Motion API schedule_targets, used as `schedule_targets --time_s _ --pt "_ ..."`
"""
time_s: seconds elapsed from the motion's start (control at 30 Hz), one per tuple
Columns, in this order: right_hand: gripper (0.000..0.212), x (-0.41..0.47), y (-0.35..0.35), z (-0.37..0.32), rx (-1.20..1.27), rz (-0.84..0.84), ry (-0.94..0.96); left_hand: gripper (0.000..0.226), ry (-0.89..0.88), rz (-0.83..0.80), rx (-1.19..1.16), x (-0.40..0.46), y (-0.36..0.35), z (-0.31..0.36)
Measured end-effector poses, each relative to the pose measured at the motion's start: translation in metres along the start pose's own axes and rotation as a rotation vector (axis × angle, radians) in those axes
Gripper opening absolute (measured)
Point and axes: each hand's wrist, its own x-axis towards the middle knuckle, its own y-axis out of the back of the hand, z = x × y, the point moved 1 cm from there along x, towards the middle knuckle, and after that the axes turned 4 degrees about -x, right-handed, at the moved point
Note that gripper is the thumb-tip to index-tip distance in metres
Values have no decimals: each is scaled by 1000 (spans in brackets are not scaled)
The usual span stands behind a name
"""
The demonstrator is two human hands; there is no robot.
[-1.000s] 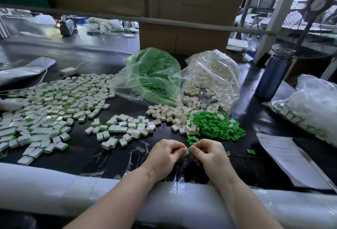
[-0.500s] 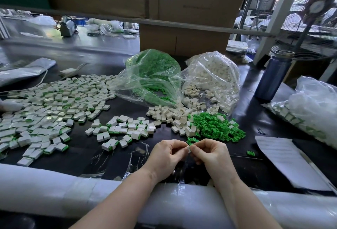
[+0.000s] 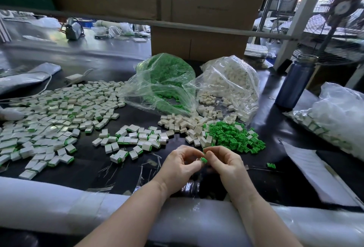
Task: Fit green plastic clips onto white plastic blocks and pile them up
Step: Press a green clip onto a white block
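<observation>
Now left hand (image 3: 178, 165) and right hand (image 3: 226, 163) pinch green clip (image 3: 204, 160), long axis tilted down-right.

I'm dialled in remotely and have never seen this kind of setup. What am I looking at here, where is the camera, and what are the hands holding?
There is no machine: a person is working with two bare hands, and the single camera sits on their head, looking forward and down. The left hand and right hand meet over a dark table, pinching a small green clip between the fingertips; whether a white block is in there too is hidden. Just beyond lies a loose heap of green clips beside plain white blocks. To the left spread the finished pieces, white with green edges. Further back sit a bag of green clips and a bag of white blocks. A blue bottle stands at the right.
</observation>
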Motion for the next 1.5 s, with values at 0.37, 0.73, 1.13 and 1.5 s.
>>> schedule_targets --time_s 0.37,0.73,1.13,1.5 --pt "25 1 -3 -1 15 -188 -46 20 -28 -48 29 -1 -1 0" --pt "31 0 -3 -1 -9 -191 -35 14 -27 -54 36 -2 -2 2" --pt "30 -1 -1 -1 13 -154 -19 20 -42 -96 61 -3 -3 2" --pt "28 0 -1 0 50 -205 -38 14 -56 -86 31 -3 -4 4"
